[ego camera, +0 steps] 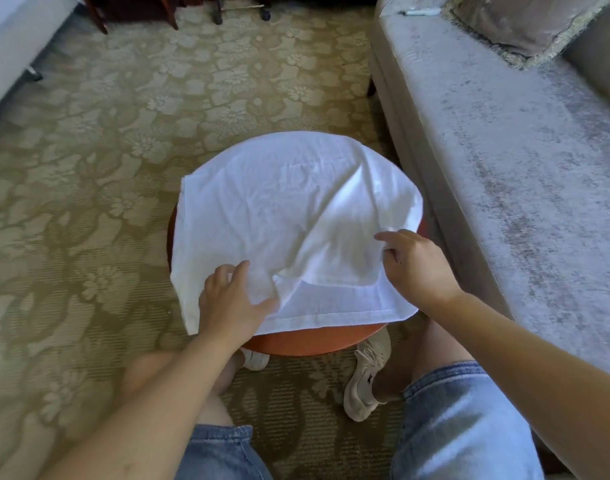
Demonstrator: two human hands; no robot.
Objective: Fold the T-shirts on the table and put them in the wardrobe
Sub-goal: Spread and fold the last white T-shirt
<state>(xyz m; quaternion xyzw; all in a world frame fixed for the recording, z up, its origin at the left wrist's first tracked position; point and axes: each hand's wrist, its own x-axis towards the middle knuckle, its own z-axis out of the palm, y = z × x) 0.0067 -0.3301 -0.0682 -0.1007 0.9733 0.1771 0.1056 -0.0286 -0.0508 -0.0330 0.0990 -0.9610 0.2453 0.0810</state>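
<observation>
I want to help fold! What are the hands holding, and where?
The white T-shirt: the right hand pinches its right edge; the left hand grips a bunched fold near the near hem.

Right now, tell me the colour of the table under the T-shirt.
Reddish-brown; the table shows it at its near rim, head view.
</observation>
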